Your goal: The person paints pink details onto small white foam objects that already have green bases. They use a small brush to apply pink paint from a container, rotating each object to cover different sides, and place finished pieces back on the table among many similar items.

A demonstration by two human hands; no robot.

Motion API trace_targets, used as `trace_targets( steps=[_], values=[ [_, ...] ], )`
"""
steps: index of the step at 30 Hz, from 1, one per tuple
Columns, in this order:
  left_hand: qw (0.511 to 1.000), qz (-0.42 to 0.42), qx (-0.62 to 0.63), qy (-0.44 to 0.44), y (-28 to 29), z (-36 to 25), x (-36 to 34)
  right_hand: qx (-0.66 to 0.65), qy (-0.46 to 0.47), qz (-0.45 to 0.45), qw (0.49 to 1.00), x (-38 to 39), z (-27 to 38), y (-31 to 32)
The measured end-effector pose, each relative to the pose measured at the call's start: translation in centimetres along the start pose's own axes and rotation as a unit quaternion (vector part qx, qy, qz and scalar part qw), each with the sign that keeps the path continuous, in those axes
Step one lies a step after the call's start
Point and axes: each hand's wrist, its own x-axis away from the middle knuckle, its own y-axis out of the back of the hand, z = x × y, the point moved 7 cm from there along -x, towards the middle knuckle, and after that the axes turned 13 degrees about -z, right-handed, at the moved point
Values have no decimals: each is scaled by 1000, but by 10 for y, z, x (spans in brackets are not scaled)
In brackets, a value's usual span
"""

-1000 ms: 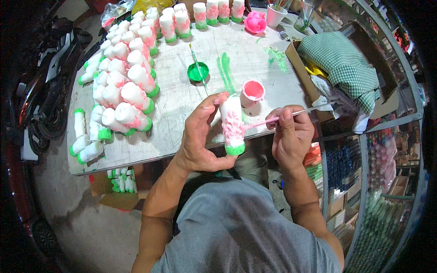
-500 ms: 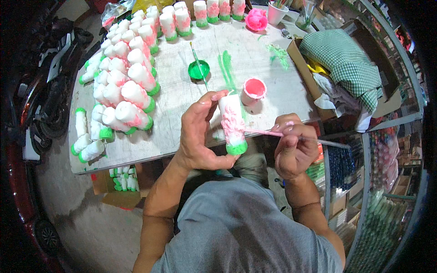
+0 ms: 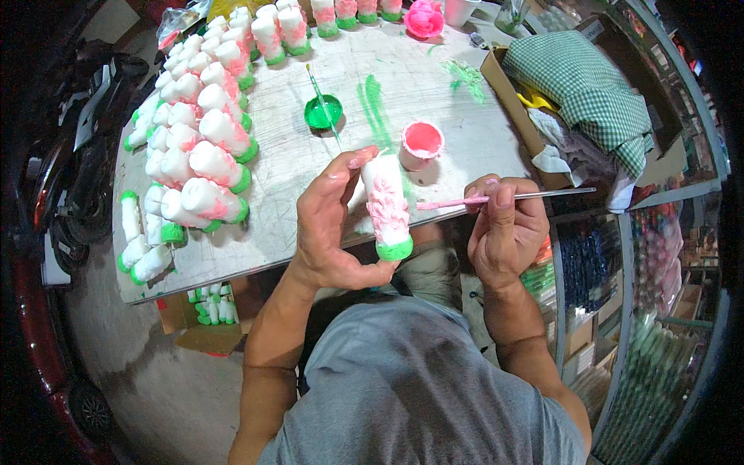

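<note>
My left hand [image 3: 329,217] grips a white candle [image 3: 387,203] by its two ends, thumb under the base and fingers at the top. Pink paint covers the raised relief on its side, and its base is green. Between the fingers of my right hand [image 3: 505,225] is a paintbrush [image 3: 457,202] with a pink-coated end, its tip a little to the right of the candle and apart from it. Beyond them stands a small white cup of pink paint [image 3: 422,144]. A green dish of paint [image 3: 322,113] lies farther left with another brush [image 3: 316,85] across it.
Rows of pink-and-green painted candles [image 3: 221,159] fill the table's left side. A pink flower-shaped object [image 3: 424,18] stands at the far edge. At right is a cardboard box [image 3: 511,116] with checkered cloth [image 3: 577,93]. Below the table sits a box of candles [image 3: 213,306].
My right hand has drawn the brush tip off the candle and tilted its handle up. The view has shifted slightly, and my left hand keeps its hold.
</note>
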Motion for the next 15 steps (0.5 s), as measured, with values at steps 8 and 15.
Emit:
trace_targets(
  steps=[8, 15],
  values=[
    [1000, 5, -13, 0, -1, 0, 1, 51, -34, -16, 998, 4, -12, 1],
    [1000, 14, -12, 10, 1, 1, 1, 24, -88, -20, 996, 6, -14, -1]
  ],
)
